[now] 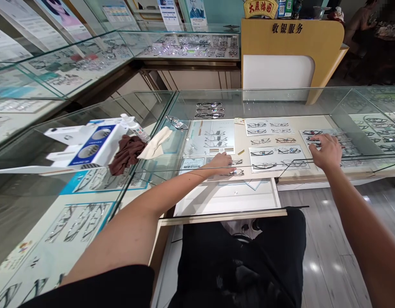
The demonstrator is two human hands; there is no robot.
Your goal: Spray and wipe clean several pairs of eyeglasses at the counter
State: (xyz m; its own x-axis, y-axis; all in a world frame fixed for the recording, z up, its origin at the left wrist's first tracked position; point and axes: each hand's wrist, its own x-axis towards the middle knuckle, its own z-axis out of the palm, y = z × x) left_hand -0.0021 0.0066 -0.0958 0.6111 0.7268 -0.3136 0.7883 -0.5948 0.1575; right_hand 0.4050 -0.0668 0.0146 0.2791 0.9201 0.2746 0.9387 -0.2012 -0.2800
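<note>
My left hand (221, 163) reaches into the glass display case, over a pair of glasses (236, 172) at the front of the shelf. Its fingertips are partly hidden, and I cannot make out whether they grip the frame. My right hand (327, 150) is over the right part of the case, fingers spread and bent, beside a white card with several glasses (313, 132); nothing shows in it. Between my hands, two white cards bear glasses (261, 166) in rows. Behind my left hand lies a pale tray (193, 147) with more frames.
An open white drawer (229, 199) juts out below the case, above my lap. On the glass at left are a blue and white box (95, 145), a brown cloth (127, 154), a beige cloth (155, 144) and a white bottle (135, 128). Loose glasses (177, 123) lie nearby.
</note>
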